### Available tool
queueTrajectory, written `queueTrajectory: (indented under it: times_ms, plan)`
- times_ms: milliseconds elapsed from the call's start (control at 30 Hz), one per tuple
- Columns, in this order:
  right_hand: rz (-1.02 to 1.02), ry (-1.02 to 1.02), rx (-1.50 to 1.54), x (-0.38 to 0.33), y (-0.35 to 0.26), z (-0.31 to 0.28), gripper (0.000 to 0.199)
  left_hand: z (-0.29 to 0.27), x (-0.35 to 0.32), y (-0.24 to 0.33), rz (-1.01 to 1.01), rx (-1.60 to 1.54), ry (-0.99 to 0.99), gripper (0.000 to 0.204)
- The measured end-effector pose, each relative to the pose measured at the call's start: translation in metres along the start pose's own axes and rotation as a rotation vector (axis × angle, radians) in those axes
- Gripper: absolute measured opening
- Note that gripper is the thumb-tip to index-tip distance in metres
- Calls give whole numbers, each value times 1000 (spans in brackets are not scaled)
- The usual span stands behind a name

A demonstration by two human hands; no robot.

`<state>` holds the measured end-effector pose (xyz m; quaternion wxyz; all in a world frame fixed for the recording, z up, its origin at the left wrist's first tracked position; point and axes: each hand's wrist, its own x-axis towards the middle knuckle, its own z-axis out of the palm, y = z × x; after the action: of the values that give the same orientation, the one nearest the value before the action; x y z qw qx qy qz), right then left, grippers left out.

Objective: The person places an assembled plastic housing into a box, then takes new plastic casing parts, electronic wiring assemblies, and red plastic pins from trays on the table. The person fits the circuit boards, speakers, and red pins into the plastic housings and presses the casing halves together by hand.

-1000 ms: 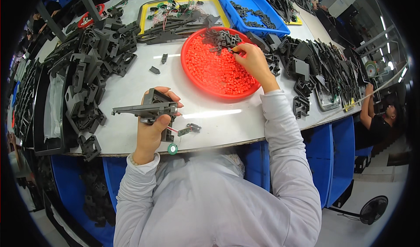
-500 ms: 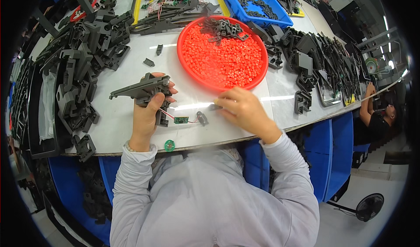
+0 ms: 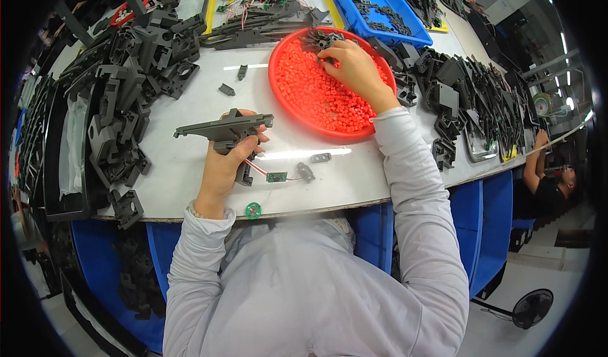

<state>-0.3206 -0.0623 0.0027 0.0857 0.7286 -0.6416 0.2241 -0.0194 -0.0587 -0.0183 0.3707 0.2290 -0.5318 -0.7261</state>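
My left hand [image 3: 225, 167] grips a long dark grey gun-shaped plastic shell [image 3: 221, 128] above the white table. Red and white wires run from it to a small green circuit board [image 3: 276, 176] lying on the table. My right hand [image 3: 351, 69] reaches into a round red tray [image 3: 297, 113] full of small red pieces, its fingers on a pile of small black parts [image 3: 320, 39] at the tray's far edge. Whether the fingers pinch a part is hidden. A small grey part [image 3: 320, 158] and a dark button piece [image 3: 306, 171] lie near the board.
Heaps of black plastic shells [image 3: 120, 97] fill the left side, more [image 3: 468, 97] on the right. A yellow-rimmed tray [image 3: 266, 6] with wired boards and a blue bin [image 3: 380, 15] stand at the back. A green disc [image 3: 253, 211] sits at the table's edge. Another person [image 3: 548, 180] works at right.
My right hand went from the red tray down to the table by the circuit board, then back up into the tray's far side. The left hand kept its hold on the shell.
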Motion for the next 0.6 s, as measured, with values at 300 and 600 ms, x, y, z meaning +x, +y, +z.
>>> queueTrajectory:
  times_ms: [300, 600]
  plan:
    - [53, -186, 353, -110, -72, -65, 18, -1, -3, 2, -86, 8, 27, 45]
    - [3, -71, 149, -88, -52, -68, 14, -3, -2, 1, -107, 3, 17, 48]
